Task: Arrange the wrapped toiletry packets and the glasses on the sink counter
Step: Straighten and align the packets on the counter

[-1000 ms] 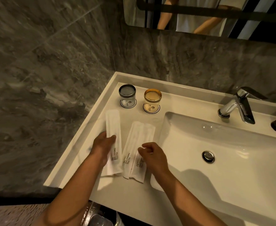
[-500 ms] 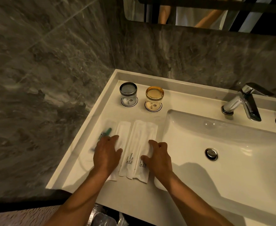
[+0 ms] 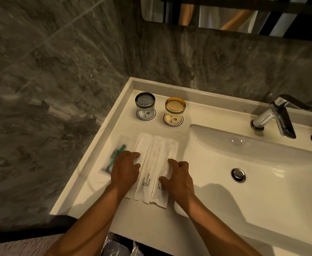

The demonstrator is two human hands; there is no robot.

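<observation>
Three packets (two marked BRUSHING TEETH) were pressed flat on the counter by left hand and right hand, set apart.

Both bare forearms reached forward from the bottom edge. Left hand lay palm down, fingers spread flat and extended. Right hand was palm down too, fingers curled under, thumb pointing left. Neither hand gripped anything.
</observation>
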